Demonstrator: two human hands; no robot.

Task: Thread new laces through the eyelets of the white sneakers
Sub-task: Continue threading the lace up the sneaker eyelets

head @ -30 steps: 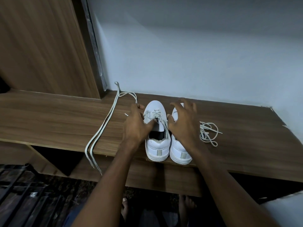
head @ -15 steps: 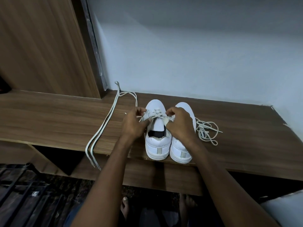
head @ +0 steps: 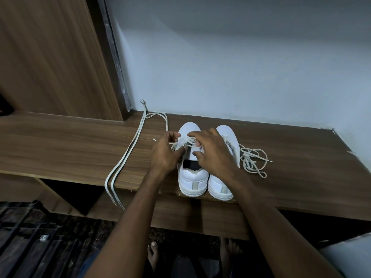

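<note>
We note two white sneakers side by side at the near edge of the tabletop [head: 80, 141], heels toward us. The left sneaker [head: 192, 177] carries a lace [head: 187, 141] crossed through its forward eyelets only; the upper eyelets near the tongue appear unlaced. The left hand [head: 164, 155] has curled fingers [head: 174, 135] pinching one lace end beside that sneaker; the right hand [head: 212, 153] spreads over the tongue, fingertips at the crossings, and whether it actually grips lace we cannot tell. The right sneaker [head: 227, 137] is partly hidden. A bundled lace [head: 254, 163] lies just right of it; a long lace [head: 128, 153] trails left. We judge lacing early-stage.
</note>
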